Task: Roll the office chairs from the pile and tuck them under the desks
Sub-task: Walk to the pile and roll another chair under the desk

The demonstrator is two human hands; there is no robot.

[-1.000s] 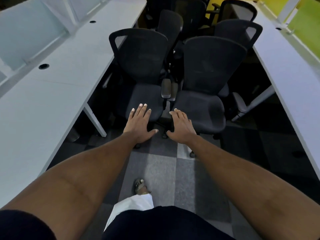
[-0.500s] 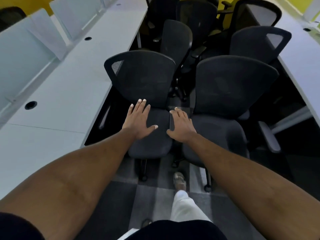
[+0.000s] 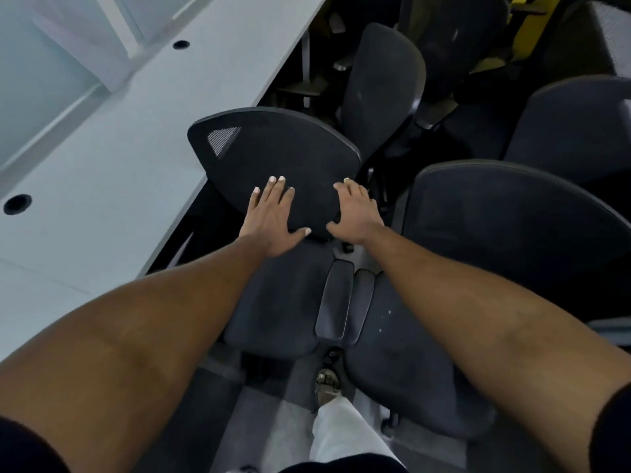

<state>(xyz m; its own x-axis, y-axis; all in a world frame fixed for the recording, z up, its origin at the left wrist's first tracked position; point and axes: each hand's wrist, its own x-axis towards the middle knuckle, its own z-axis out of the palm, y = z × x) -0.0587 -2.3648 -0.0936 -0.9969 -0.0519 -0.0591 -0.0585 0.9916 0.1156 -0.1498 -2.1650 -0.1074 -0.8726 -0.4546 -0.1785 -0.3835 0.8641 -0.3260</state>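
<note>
Two black mesh-backed office chairs stand side by side right in front of me. The left chair (image 3: 273,148) sits against the edge of the long white desk (image 3: 102,172); the right chair (image 3: 512,227) touches it, their armrests pressed together. My left hand (image 3: 273,216) lies flat, fingers spread, over the lower backrest of the left chair. My right hand (image 3: 356,213) reaches to the same backrest's right edge with fingers slightly bent; whether it grips is unclear.
More black chairs (image 3: 386,80) are packed behind these two, filling the aisle. The white desk has round cable holes (image 3: 17,203) and frosted dividers (image 3: 51,63). My foot (image 3: 327,384) stands on grey carpet between the chair bases.
I stepped closer and leaned over the chairs. Both hands moved from above the left chair's seat up to its backrest.
</note>
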